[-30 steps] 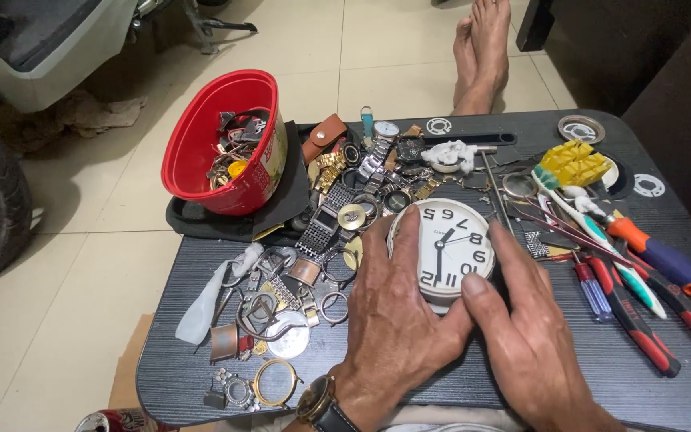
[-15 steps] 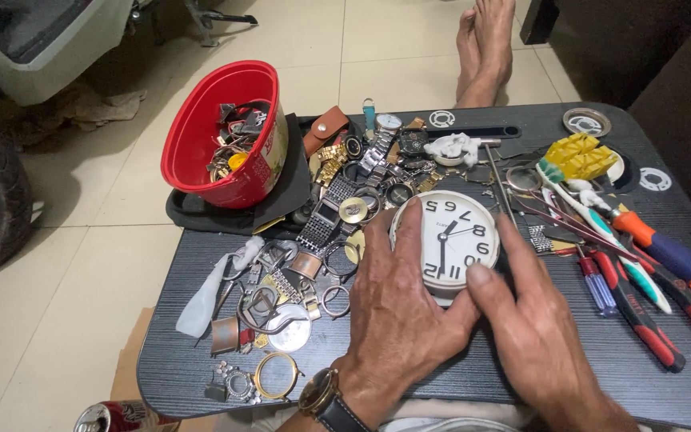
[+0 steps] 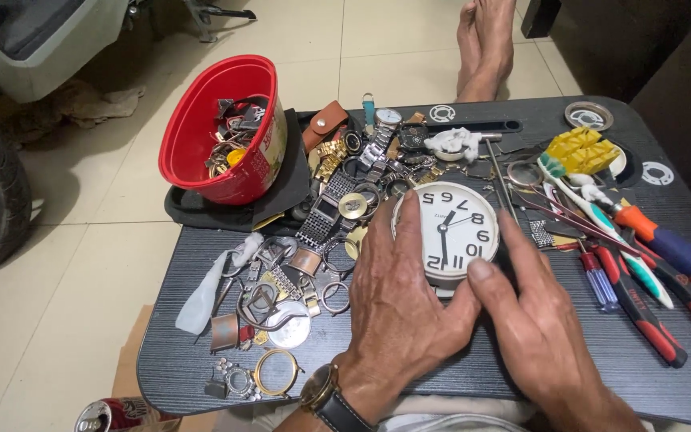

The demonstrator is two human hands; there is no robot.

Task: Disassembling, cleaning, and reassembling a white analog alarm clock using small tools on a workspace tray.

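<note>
A round white clock (image 3: pixel 449 228) with black numerals lies face up on the dark table (image 3: pixel 473 368), its dial turned upside down to me. My left hand (image 3: pixel 397 300) grips its left rim, thumb along the near edge and index finger up the side. My right hand (image 3: pixel 533 328) holds the right rim, thumb pressed on the lower face. A wristwatch with a dark strap sits on my left wrist (image 3: pixel 325 392).
A red plastic tub (image 3: pixel 225 132) of metal parts stands at the far left on a black cloth. Watch bands, cases and rings (image 3: pixel 281 280) litter the left. Screwdrivers (image 3: pixel 649 280) and a toothbrush lie at right. A person's bare feet (image 3: pixel 485 44) rest beyond the table.
Both hands have turned the clock on the table, so its dial now reads upside down. My right thumb has slid onto the lower face.
</note>
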